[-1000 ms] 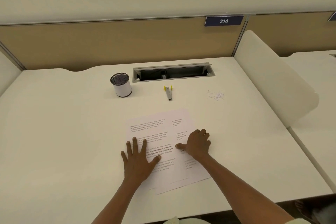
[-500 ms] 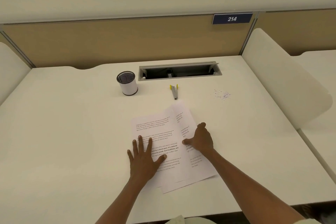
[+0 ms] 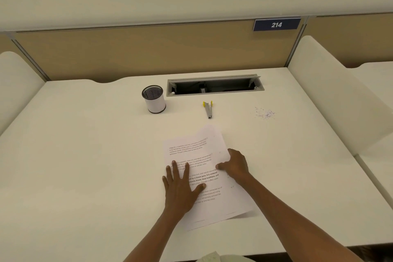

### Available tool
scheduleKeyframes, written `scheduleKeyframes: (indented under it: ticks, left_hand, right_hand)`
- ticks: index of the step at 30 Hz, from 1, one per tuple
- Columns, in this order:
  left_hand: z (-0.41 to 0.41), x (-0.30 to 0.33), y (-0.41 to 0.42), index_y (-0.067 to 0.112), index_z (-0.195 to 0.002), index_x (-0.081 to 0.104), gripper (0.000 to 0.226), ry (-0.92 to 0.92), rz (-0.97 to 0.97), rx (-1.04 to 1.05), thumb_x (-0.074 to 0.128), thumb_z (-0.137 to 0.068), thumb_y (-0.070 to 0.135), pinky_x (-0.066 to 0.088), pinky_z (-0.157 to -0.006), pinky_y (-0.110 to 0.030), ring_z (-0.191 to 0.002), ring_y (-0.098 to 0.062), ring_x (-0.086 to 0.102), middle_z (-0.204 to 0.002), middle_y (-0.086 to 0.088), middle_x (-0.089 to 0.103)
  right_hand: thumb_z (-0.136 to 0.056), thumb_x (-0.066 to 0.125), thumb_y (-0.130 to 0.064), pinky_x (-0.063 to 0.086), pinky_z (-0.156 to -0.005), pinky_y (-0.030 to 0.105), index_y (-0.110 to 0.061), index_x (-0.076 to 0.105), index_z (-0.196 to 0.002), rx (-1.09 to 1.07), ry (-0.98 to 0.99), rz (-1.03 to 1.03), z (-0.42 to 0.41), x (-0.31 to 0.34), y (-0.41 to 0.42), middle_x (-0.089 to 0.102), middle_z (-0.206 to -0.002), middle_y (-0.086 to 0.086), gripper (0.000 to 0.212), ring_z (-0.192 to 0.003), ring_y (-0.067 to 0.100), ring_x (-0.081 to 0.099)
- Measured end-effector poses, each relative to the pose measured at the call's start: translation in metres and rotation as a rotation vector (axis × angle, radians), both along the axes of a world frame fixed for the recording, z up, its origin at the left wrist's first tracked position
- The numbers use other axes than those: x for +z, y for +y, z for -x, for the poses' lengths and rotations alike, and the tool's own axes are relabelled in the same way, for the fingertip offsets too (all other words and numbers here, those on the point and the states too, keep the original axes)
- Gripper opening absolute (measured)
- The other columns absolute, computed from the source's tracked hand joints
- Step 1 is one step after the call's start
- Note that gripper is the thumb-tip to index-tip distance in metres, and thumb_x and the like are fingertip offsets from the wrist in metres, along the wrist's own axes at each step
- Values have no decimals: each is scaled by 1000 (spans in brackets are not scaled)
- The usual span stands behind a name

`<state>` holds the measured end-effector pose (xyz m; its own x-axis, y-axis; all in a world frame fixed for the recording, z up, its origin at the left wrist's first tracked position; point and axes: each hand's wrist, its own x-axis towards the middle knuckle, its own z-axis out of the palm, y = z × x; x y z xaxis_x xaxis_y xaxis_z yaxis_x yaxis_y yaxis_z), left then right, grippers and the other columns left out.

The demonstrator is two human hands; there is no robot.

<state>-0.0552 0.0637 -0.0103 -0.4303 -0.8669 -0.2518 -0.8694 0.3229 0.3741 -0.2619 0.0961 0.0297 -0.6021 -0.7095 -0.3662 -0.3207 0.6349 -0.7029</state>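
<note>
Two printed white sheets (image 3: 204, 178) lie overlapped near the front middle of the white desk (image 3: 85, 155). My left hand (image 3: 180, 187) lies flat on the left sheet with its fingers spread. On the right sheet, close to its right edge, rests my right hand (image 3: 235, 166), its thumb stretched left across the paper. The right sheet sits mostly tucked against the left one, and its far corner curls up a little.
A small grey stapler with yellow ends (image 3: 208, 109) lies beyond the sheets. A mesh pen cup (image 3: 153, 99) stands at the back left of it, beside an open cable slot (image 3: 214, 85). Paper specks (image 3: 265, 114) lie at the right. White side dividers (image 3: 331, 95) flank the desk.
My right hand has slid the right sheet leftward, so the two sheets overlap far more than before. My left hand has kept its place on the left sheet.
</note>
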Motion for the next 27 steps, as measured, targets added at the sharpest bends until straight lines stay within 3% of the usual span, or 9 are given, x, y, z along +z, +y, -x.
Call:
scheduleKeyframes:
  ticks: [4, 6, 7, 9, 10, 12, 17, 22, 27]
  left_hand:
    - [0, 24, -14, -3, -156, 15, 117, 486, -41, 409, 80, -76, 53, 14, -124, -44, -152, -37, 18, -162, -24, 21]
    - [-5, 45, -30, -1, -154, 19, 117, 706, -129, 648, 88, -71, 43, 26, -121, -44, -146, -34, 32, -157, -20, 34]
    - [-10, 58, -38, 2, -153, 27, 109, 811, -189, 694, 89, -71, 40, 37, -116, -45, -140, -32, 44, -151, -16, 45]
    - [-22, 80, -53, 9, -134, 58, 70, 1007, -361, 613, 87, -75, 32, 57, -95, -40, -118, -28, 66, -126, -6, 70]
    - [-28, 90, -59, 12, -122, 68, 52, 1046, -429, 529, 85, -77, 29, 59, -89, -39, -110, -27, 71, -115, -3, 76]
    - [-35, 104, -67, 13, -115, 73, 38, 1049, -457, 416, 83, -79, 23, 58, -89, -41, -105, -24, 73, -109, -1, 78]
    - [-22, 127, -66, 16, -101, 75, 22, 1096, -213, 466, 84, -81, 19, 59, -77, -31, -91, -13, 75, -96, 3, 78]
    - [-20, 133, -62, 14, -94, 76, 16, 1159, -93, 480, 85, -80, 17, 60, -72, -22, -83, -8, 74, -88, 9, 79]
    - [-18, 127, -57, 19, -89, 76, 7, 1110, 26, 471, 81, -85, 18, 56, -67, -18, -78, -6, 73, -83, 10, 78]
  right_hand:
    - [-68, 83, -19, 58, -81, 38, -18, 67, -105, 66, -150, 212, 0, 18, 1, 73, -101, -3, 40, -89, 19, 70]
    - [-72, 82, -15, 59, -80, 36, -16, 67, -109, 65, -281, 332, 0, 34, 0, 74, -102, -2, 40, -90, 18, 72]
    - [-72, 83, -13, 59, -79, 37, -15, 68, -109, 55, -343, 385, 0, 43, 0, 75, -102, 0, 39, -90, 19, 73]
    - [-72, 84, -11, 60, -79, 41, -13, 68, -107, 35, -443, 461, 0, 58, -2, 75, -101, 3, 39, -90, 23, 73]
    - [-71, 84, -11, 60, -78, 42, -12, 69, -106, 21, -468, 487, 1, 65, -4, 76, -100, 4, 38, -89, 24, 73]
    - [-69, 85, -10, 60, -79, 42, -11, 70, -102, -18, -472, 532, 1, 74, -8, 76, -98, 3, 36, -89, 24, 73]
    - [-72, 83, -9, 57, -72, 24, -12, 73, -97, -96, -401, 690, -3, 92, -17, 76, -92, -3, 28, -82, 13, 72]
    - [-75, 81, -7, 59, -70, 26, -12, 73, -94, -102, -372, 764, 1, 101, -15, 76, -92, 0, 21, -79, 16, 71]
    - [-82, 74, -8, 54, -61, 17, -11, 69, -102, -47, -301, 759, -4, 102, -13, 73, -93, 0, 21, -76, 7, 71]
